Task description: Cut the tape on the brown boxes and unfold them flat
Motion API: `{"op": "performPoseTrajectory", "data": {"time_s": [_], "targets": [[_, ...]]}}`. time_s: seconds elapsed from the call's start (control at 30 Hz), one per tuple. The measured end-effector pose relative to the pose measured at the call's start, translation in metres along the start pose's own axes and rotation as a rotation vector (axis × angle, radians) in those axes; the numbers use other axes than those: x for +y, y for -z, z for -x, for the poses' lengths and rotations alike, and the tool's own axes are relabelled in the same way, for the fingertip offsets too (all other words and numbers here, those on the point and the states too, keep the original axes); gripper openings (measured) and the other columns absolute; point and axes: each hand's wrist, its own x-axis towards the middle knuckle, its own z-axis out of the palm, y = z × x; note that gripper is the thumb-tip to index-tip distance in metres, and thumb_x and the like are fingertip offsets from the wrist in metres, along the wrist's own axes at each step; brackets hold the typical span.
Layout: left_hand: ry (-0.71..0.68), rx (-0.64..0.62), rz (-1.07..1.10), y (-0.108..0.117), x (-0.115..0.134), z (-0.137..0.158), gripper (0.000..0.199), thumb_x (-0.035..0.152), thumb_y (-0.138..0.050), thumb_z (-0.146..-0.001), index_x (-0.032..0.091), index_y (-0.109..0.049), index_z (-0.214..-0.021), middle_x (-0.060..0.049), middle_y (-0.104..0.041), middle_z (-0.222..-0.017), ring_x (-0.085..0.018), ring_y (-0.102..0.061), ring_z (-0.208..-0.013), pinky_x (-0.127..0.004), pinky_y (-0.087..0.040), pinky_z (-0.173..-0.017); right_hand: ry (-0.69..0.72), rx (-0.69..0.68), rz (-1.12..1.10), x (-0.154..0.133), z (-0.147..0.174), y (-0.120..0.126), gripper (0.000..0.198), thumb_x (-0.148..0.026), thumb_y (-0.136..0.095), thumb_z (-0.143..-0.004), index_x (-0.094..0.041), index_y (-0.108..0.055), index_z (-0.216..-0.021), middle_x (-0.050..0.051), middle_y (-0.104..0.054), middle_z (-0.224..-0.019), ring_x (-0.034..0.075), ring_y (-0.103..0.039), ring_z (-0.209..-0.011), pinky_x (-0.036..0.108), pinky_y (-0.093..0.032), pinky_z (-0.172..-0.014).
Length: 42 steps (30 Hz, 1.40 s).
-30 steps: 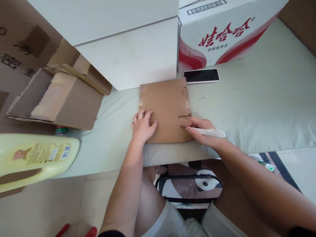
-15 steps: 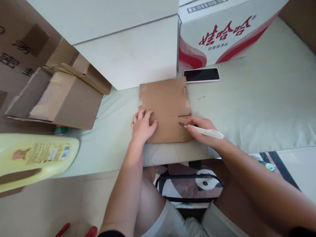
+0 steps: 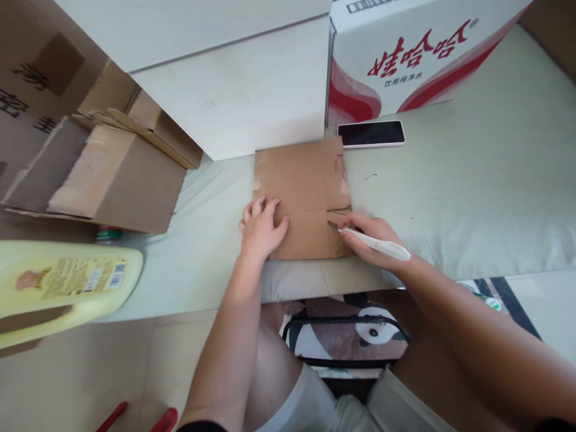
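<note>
A flat piece of brown cardboard (image 3: 300, 180) lies on the pale green cloth in front of me. It has a crease across its lower half and a slit at the right edge. Spread on the cardboard's left side, my left hand (image 3: 263, 227) presses it with fingers apart. My right hand (image 3: 373, 235) grips a white utility knife (image 3: 382, 245) like a pen. The knife's blade tip touches or hovers just over the cardboard, below the slit; which of the two I cannot tell.
Behind the cardboard stand a white box (image 3: 252, 96) and a white-and-red carton (image 3: 405, 72), with a phone (image 3: 371, 134) before the carton. Leftward are an open cardboard box (image 3: 135, 180) and a yellow jug (image 3: 76, 276). Red-handled items (image 3: 164, 421) show at the bottom left.
The view has shifted slightly. Both hands keep nearly the same places on the cardboard, and the knife stays at the same spot near the slit.
</note>
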Motion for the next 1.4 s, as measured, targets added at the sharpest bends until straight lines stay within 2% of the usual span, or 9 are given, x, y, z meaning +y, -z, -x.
{"op": "performPoseTrajectory", "data": {"time_s": [0.63, 0.83, 1.4], "targets": [[-0.012, 0.025, 0.005, -0.0034, -0.0004, -0.0004, 0.055, 0.043, -0.053, -0.094, 0.029, -0.056, -0.147, -0.009, -0.038, -0.167, -0.041, -0.033, -0.152, -0.062, -0.037, -0.118, 0.030, -0.027, 0.082, 0.0007, 0.0014, -0.0019, 0.033, -0.042, -0.049, -0.085, -0.022, -0.066, -0.104, 0.001, -0.066, -0.067, 0.019, -0.057, -0.059, 0.031, -0.043, -0.065], [-0.008, 0.026, 0.004, -0.0014, 0.0017, 0.0006, 0.055, 0.042, -0.053, -0.094, 0.029, -0.056, -0.146, -0.010, -0.039, -0.166, -0.040, -0.033, -0.152, -0.060, -0.038, -0.118, 0.046, -0.053, 0.127, -0.0015, 0.0034, -0.0029, 0.031, -0.041, -0.049, -0.086, -0.023, -0.065, -0.107, 0.003, -0.071, -0.073, 0.021, -0.063, -0.064, 0.032, -0.045, -0.067], [0.003, 0.021, 0.001, -0.0008, 0.0043, 0.0017, 0.055, 0.042, -0.052, -0.094, 0.029, -0.055, -0.147, -0.010, -0.039, -0.166, -0.041, -0.033, -0.152, -0.061, -0.037, -0.119, 0.004, -0.101, 0.184, -0.0035, 0.0031, -0.0027, 0.032, -0.038, -0.051, -0.087, -0.024, -0.065, -0.112, 0.003, -0.073, -0.075, 0.023, -0.065, -0.067, 0.034, -0.047, -0.070]]}}
